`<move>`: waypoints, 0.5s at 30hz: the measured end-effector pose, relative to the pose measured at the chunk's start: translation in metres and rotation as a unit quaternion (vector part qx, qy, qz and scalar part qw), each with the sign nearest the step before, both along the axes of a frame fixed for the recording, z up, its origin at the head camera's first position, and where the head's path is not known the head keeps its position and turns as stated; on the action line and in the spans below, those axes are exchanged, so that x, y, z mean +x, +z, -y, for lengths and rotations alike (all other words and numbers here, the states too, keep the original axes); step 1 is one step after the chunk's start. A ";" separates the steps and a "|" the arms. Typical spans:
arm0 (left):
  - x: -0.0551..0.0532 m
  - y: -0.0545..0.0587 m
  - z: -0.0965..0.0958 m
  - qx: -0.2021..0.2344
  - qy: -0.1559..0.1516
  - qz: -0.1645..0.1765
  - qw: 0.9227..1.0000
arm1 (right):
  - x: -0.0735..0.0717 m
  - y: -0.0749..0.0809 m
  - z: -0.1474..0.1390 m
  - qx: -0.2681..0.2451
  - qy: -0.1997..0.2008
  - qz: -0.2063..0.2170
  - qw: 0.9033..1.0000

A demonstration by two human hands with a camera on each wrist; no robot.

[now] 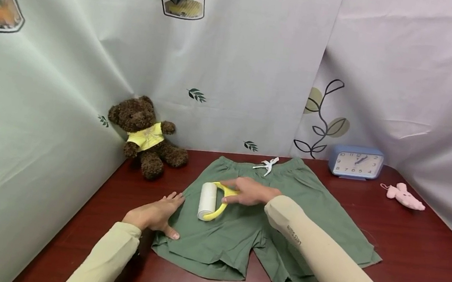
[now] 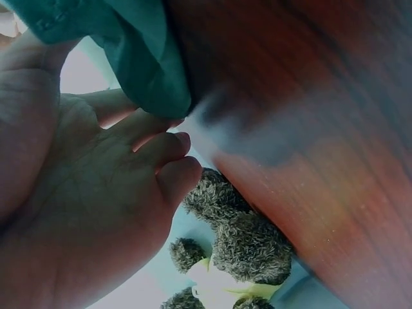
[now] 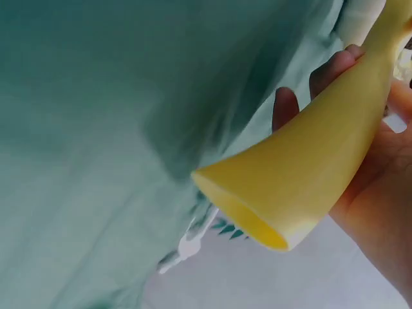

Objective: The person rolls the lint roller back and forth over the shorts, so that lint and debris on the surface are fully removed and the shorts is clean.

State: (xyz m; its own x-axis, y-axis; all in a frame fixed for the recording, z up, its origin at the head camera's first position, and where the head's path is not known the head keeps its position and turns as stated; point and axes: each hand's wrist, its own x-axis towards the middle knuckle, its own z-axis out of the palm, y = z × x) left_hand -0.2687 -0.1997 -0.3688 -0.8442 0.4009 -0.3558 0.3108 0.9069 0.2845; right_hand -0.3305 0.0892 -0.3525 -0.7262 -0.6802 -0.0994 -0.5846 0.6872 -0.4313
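Green drawstring shorts (image 1: 235,240) lie spread on the dark red table, waistband toward the back wall. My right hand (image 1: 251,192) grips the yellow handle (image 3: 302,167) of a lint roller (image 1: 207,201). Its white cylinder sits over the shorts' left leg. In the right wrist view the handle's flared hollow end points toward the shorts, fingers wrapped behind it. My left hand (image 1: 161,212) rests with fingers spread at the left edge of the shorts. The left wrist view shows its palm (image 2: 84,187) and extended fingers, with green fabric over the thumb side.
A brown teddy bear (image 1: 147,136) in a yellow shirt sits at the back left corner. At the back right stand a blue clock (image 1: 356,162) and a small pink plush toy (image 1: 405,196). Printed cloth (image 1: 251,69) hangs behind and along both sides of the table (image 1: 425,266).
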 end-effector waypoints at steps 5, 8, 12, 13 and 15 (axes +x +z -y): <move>0.000 0.001 0.000 -0.006 -0.005 -0.002 1.000 | 0.002 0.002 -0.020 0.000 -0.007 0.019 1.000; 0.001 0.001 -0.002 -0.009 -0.012 -0.004 1.000 | 0.005 0.002 -0.033 -0.002 -0.015 0.026 1.000; 0.001 0.000 -0.002 -0.009 -0.009 -0.002 1.000 | 0.006 0.001 -0.049 -0.004 -0.014 0.023 1.000; 0.001 0.000 -0.002 -0.009 -0.008 -0.002 1.000 | 0.006 0.001 -0.053 -0.004 -0.012 0.020 1.000; 0.001 0.001 -0.002 -0.010 -0.006 -0.004 1.000 | 0.005 0.000 -0.061 -0.003 -0.011 0.011 1.000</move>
State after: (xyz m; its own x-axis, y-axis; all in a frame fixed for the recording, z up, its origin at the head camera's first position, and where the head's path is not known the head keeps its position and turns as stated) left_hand -0.2680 -0.1981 -0.3682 -0.8422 0.4041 -0.3571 0.3244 0.9086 0.2630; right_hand -0.3251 0.1505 -0.3522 -0.7386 -0.6648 -0.1119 -0.5598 0.6974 -0.4475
